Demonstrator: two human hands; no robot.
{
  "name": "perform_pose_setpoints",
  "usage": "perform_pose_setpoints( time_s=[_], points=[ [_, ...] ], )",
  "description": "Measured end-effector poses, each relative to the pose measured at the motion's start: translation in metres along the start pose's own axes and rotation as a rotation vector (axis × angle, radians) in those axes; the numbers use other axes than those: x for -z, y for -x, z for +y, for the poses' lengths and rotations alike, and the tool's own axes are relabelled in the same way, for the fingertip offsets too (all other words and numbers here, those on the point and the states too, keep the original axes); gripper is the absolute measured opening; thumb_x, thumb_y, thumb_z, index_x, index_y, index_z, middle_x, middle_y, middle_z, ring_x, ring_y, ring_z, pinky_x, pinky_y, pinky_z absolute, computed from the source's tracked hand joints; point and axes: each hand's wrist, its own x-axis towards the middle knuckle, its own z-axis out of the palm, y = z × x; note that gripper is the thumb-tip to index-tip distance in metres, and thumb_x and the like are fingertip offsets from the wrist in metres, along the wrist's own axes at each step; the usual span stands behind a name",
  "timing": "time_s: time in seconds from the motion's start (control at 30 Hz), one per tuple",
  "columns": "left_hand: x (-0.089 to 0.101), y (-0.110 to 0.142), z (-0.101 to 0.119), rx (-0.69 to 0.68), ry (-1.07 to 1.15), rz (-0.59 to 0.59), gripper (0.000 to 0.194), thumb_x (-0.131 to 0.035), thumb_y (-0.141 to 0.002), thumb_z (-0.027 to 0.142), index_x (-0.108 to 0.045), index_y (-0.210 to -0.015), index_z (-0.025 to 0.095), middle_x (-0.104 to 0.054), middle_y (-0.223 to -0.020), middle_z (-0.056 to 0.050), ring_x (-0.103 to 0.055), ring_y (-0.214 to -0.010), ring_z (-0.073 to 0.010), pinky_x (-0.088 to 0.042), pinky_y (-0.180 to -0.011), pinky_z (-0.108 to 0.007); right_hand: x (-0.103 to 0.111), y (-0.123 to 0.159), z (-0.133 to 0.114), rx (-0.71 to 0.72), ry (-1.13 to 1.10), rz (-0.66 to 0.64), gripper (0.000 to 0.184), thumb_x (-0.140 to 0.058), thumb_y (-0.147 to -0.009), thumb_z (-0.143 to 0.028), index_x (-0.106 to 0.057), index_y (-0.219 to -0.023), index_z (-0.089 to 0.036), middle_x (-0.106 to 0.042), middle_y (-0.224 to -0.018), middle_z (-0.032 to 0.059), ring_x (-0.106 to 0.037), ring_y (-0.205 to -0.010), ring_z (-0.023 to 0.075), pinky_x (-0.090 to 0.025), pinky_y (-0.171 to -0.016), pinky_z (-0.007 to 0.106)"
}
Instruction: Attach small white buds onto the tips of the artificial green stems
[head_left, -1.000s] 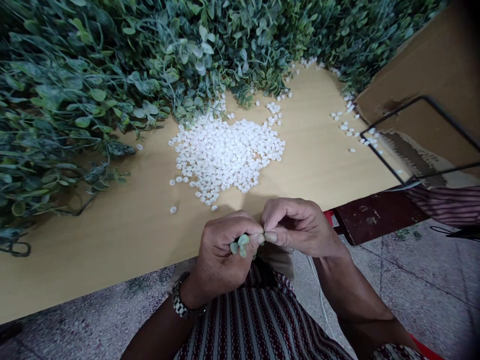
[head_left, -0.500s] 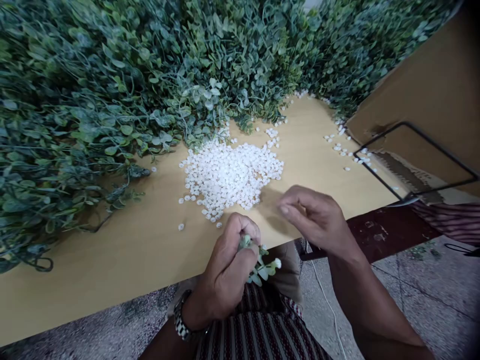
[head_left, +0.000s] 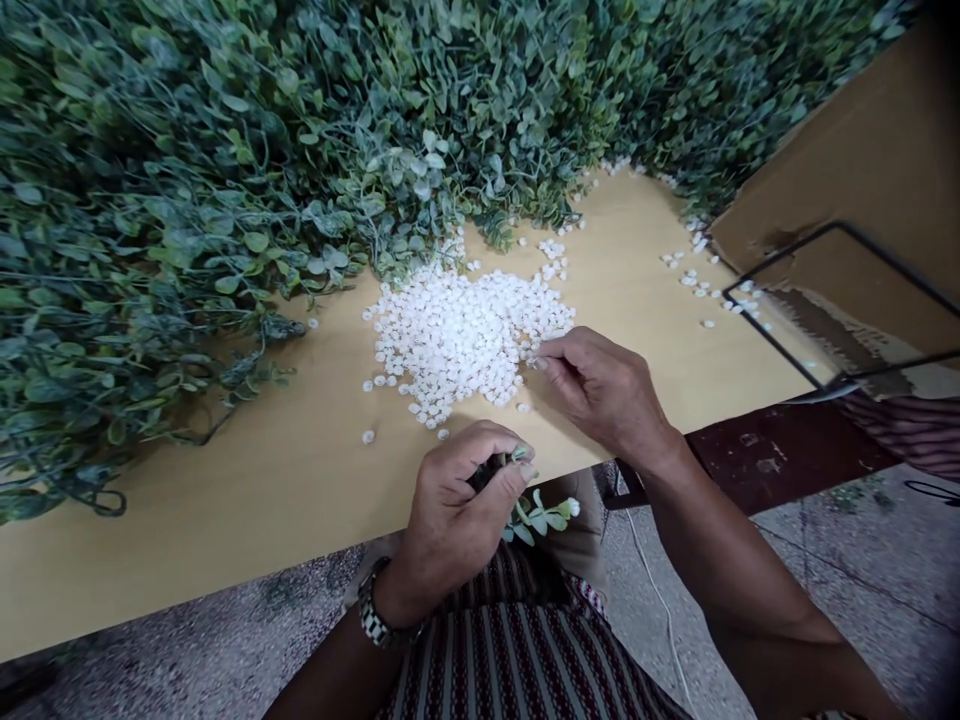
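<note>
My left hand (head_left: 469, 495) is closed around a sprig of artificial leaves (head_left: 538, 516), just past the table's near edge. A stem tip shows between thumb and forefinger, and lower leaves with a white piece at the end hang out below the fist. My right hand (head_left: 600, 390) is at the right edge of a pile of small white bead-like pieces (head_left: 457, 335). Its thumb and forefinger are pinched together at the pieces; whether one is between them is too small to tell.
A thick bank of artificial greenery (head_left: 315, 130) covers the back and left of the table (head_left: 255, 510). At the right stand a cardboard box (head_left: 862, 170) and a black wire frame (head_left: 780, 340). Loose white pieces (head_left: 701, 290) lie scattered near the frame.
My right hand has moved up and left to the pile's edge, its fingers coming together. My left hand has turned the sprig so that a stem tip shows at the fingertips.
</note>
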Motion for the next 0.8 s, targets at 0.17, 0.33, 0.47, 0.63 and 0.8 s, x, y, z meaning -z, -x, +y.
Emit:
perform_pose_setpoints(
  time_s=[0.17, 0.33, 0.47, 0.63, 0.8],
  points=[
    [0.001, 0.002, -0.002, -0.080, -0.023, -0.035, 0.014, -0.056, -0.083, 0.009, -0.069, -0.087, 0.015, -0.066, -0.079, -0.004, -0.061, -0.077, -0.0125, -0.048, -0.070, -0.024, 0.014, 0.015, -0.018, -0.156, -0.394, 0.032, 0.006, -0.056, -0.085, -0.015, -0.061, -0.083, -0.018, -0.059, -0.070, -0.0005, -0.055, -0.063, 0.0109, -0.043, -0.057, 0.024],
    [0.000, 0.009, -0.007, 0.001, -0.044, -0.089, 0.028, -0.049, -0.089, 0.015, -0.054, -0.116, 0.019, -0.061, -0.082, -0.003, -0.057, -0.073, -0.0128, -0.046, -0.067, -0.027, 0.015, 0.030, -0.034, -0.203, -0.715, -0.066, 0.006, -0.057, -0.086, -0.017, -0.062, -0.083, -0.019, -0.056, -0.068, -0.0023, -0.052, -0.060, 0.0091, -0.041, -0.054, 0.022],
    [-0.003, 0.012, -0.009, 0.065, 0.057, -0.012, 0.012, -0.048, -0.089, 0.017, -0.046, -0.099, 0.023, -0.056, -0.084, -0.001, -0.053, -0.075, -0.0141, -0.045, -0.068, -0.028, 0.009, 0.032, -0.031, -0.219, -0.603, -0.032, 0.004, -0.057, -0.086, -0.017, -0.061, -0.084, -0.018, -0.058, -0.069, -0.0014, -0.053, -0.062, 0.0096, -0.042, -0.056, 0.023],
    [-0.005, 0.007, -0.009, -0.011, -0.036, 0.070, 0.014, -0.052, -0.081, 0.008, -0.047, -0.075, 0.019, -0.049, -0.079, -0.001, -0.048, -0.073, -0.0133, -0.042, -0.068, -0.028, 0.006, 0.026, -0.024, -0.048, -0.165, -0.065, 0.009, -0.053, -0.088, -0.015, -0.060, -0.083, -0.014, -0.062, -0.073, 0.0047, -0.056, -0.067, 0.0141, -0.045, -0.060, 0.027],
    [-0.006, 0.002, -0.004, -0.136, -0.058, 0.091, 0.012, -0.057, -0.078, 0.005, -0.057, -0.073, 0.016, -0.053, -0.072, -0.001, -0.052, -0.073, -0.0134, -0.043, -0.067, -0.027, 0.005, 0.026, -0.018, 0.018, 0.028, -0.087, 0.012, -0.049, -0.089, -0.015, -0.060, -0.084, -0.012, -0.063, -0.075, 0.0087, -0.059, -0.073, 0.0185, -0.048, -0.066, 0.032]
  ],
)
